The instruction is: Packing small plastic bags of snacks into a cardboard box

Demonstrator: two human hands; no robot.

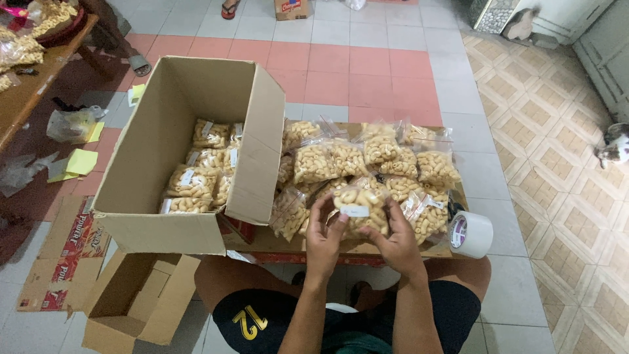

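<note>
Both my hands hold one clear bag of pale curled snacks (360, 208) with a small white label, just above the low table's front edge. My left hand (324, 237) grips its left side and my right hand (396, 240) its right side. Behind it, several more filled snack bags (373, 157) lie piled on the table. To the left stands an open cardboard box (157, 137) with several snack bags (200, 174) stacked inside.
A roll of white tape (470, 233) rests at the table's right front corner. Flattened and open cartons (131, 295) lie on the floor at left, with yellow papers (80, 162) and plastic scraps. A wooden table (26, 85) with snacks stands far left. A cat (614, 145) sits at right.
</note>
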